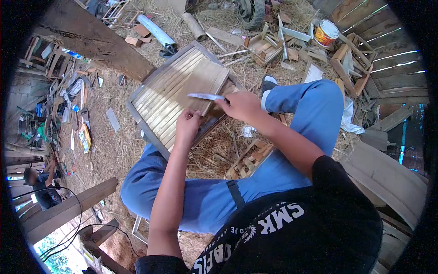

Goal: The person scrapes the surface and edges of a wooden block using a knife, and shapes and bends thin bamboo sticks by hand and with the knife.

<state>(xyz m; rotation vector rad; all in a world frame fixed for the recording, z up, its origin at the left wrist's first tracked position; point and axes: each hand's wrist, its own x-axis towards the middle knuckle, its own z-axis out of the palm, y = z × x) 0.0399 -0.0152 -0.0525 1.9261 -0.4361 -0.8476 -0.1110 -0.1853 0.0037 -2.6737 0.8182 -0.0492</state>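
My right hand (244,106) is closed around the handle of a knife (206,96). The blade points left, over a flat, thin wooden board (200,80). At the near corner of that board, the fingers of my left hand (188,122) are pinched together on its edge. Beneath the board lies a slatted wooden panel (157,105) with a grey frame, tilted across in front of my legs. Part of the panel's right side is hidden by my right hand and the board.
Straw and wood scraps cover the ground. A small wooden lattice piece (251,162) lies between my legs. A paint bucket (326,33) and a wheel (251,13) are at the back. Thick beams (91,39) stand at left; another person (43,187) is at far left.
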